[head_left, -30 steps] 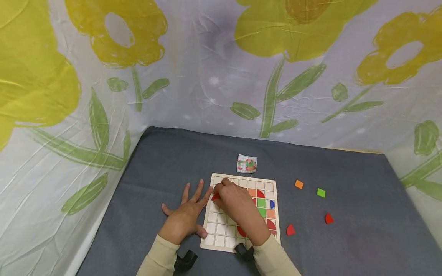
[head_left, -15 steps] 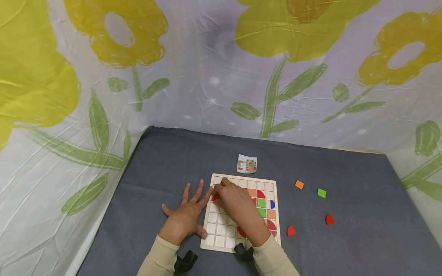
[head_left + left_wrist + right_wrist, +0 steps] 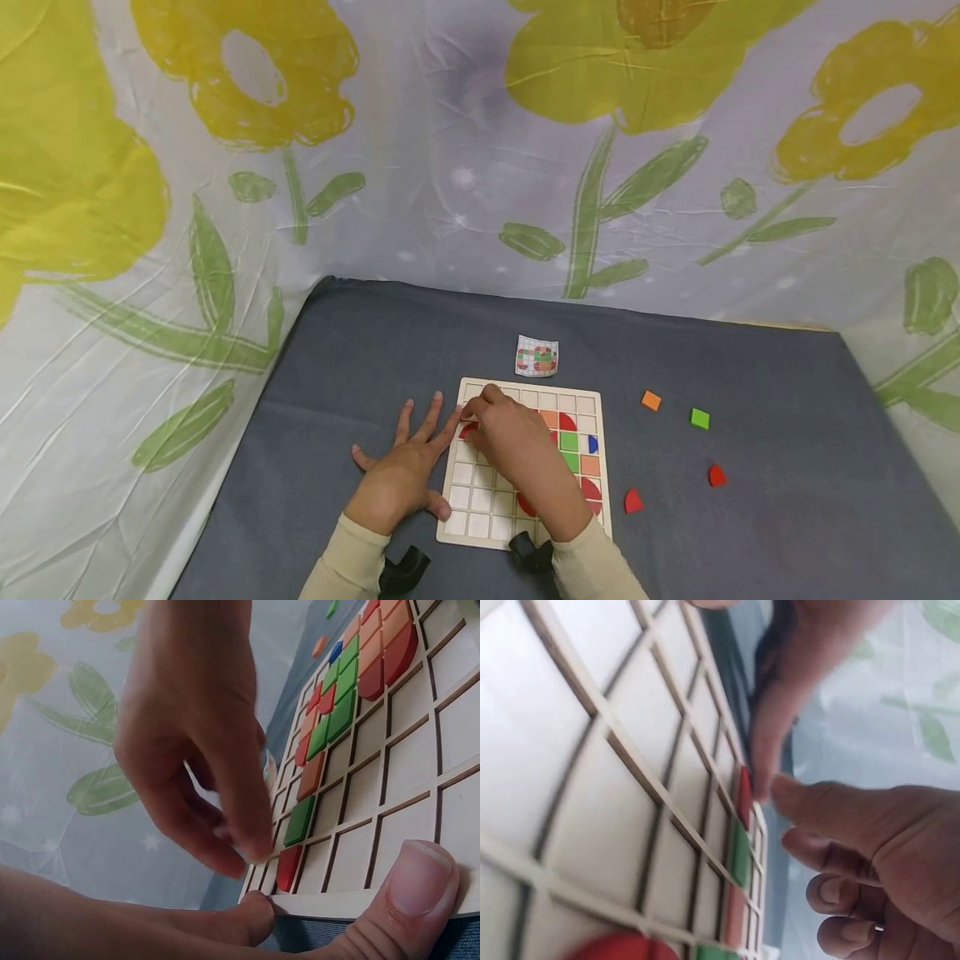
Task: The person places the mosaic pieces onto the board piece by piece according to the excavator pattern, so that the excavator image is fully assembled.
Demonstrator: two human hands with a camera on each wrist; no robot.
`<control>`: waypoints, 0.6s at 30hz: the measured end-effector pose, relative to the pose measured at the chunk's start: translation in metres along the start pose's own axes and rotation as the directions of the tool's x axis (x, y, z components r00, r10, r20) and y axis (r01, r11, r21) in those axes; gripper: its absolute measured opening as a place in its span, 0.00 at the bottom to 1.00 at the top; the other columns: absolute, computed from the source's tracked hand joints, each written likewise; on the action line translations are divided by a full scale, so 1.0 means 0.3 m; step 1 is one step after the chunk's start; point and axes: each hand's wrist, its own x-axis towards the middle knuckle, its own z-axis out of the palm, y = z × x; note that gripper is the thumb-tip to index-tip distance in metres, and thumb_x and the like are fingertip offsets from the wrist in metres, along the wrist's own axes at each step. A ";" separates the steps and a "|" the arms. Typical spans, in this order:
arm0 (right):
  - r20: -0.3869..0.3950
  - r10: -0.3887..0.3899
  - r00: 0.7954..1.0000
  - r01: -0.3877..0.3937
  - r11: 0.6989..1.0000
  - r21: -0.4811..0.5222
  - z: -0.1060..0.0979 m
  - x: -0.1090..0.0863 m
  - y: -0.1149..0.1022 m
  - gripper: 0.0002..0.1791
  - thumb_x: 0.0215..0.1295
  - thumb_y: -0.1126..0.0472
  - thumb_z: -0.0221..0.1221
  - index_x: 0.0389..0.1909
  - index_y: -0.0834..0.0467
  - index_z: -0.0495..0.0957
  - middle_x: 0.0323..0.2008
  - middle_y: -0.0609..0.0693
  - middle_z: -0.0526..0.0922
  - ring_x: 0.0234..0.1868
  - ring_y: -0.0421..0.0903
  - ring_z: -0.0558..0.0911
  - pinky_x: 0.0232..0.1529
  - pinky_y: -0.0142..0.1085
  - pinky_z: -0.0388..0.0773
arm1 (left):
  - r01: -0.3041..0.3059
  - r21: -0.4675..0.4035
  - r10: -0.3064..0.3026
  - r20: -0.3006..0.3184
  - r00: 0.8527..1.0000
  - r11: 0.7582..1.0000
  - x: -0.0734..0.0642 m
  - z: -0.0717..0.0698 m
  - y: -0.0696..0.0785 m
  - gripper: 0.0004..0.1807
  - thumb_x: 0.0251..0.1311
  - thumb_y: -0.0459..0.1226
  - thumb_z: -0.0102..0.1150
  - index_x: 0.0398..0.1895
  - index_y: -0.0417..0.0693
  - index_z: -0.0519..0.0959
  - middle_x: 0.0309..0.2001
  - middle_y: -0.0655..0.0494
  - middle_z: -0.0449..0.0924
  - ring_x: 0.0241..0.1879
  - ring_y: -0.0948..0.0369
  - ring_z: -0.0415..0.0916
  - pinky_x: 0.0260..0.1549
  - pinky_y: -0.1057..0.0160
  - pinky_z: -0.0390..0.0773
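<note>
A pale wooden grid board holds red, green, orange and blue tiles. My left hand lies spread at the board's left side, its thumb and a fingertip on the frame. Over the upper left cells bends my right hand. In the left wrist view its fingertips are beside a red curved-edged tile, which sits in an edge cell with a green tile in the same row. The right wrist view shows the thumb and index finger apart, nothing visible between them. From above, the right hand hides part of the board.
A small printed pattern card lies behind the board. To the right are a loose orange tile, a green tile and two red tiles, one nearer and one farther right. A grey cloth covers the table.
The right hand's fingertips have shifted very slightly, and a little more of the red tile shows beside them. The left hand stays in place.
</note>
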 end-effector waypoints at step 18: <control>-0.181 0.404 0.896 -0.381 0.912 0.149 -0.205 -0.210 0.391 0.15 0.73 0.56 0.67 0.55 0.59 0.86 0.45 0.56 0.85 0.38 0.53 0.85 0.32 0.49 0.82 | 0.009 -0.048 -0.009 -0.005 1.000 0.999 0.054 0.064 -0.047 0.84 0.23 0.52 0.90 0.86 0.80 0.41 0.86 0.69 0.23 0.85 0.46 0.18 0.49 0.05 0.28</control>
